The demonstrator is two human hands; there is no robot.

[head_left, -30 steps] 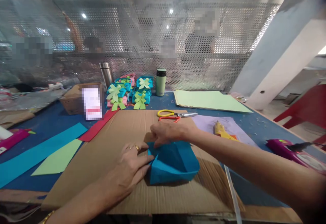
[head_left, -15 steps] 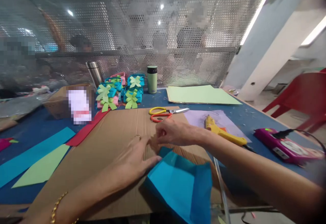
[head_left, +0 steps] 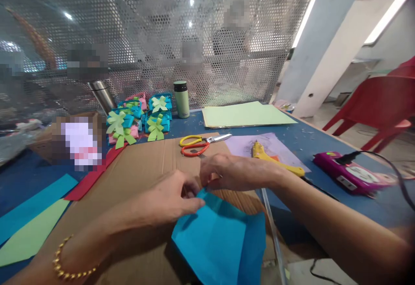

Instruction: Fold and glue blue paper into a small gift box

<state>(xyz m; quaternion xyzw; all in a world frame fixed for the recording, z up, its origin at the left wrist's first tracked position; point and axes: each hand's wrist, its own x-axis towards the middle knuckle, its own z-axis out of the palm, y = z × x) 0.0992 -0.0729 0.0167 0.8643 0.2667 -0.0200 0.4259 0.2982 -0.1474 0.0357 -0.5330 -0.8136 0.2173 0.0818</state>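
A blue folded paper piece (head_left: 215, 237) tilts over the front of the cardboard sheet (head_left: 152, 159), with creased side flaps. My left hand (head_left: 170, 196) is closed at the paper's far left edge, thumb on top and fingers curled beneath. My right hand (head_left: 231, 171) pinches the paper's far corner, with its fingertips partly hidden. Just beyond my hands lie scissors (head_left: 196, 148) with one yellow and one red handle. A yellow glue gun (head_left: 275, 162) rests on a lilac sheet (head_left: 240, 144) to the right of them.
Several small blue and pink paper baskets with green bows (head_left: 155, 125) stand at the back left. Nearby are a steel flask (head_left: 103, 97) and green bottle (head_left: 181, 101). Blue (head_left: 39, 205) and green strips (head_left: 35, 233) lie left. A purple power strip (head_left: 346, 174) sits right.
My left fingers were stretched over the cardboard and have curled in onto the paper's edge. My right hand has come down to the paper's corner. The view has shifted slightly right.
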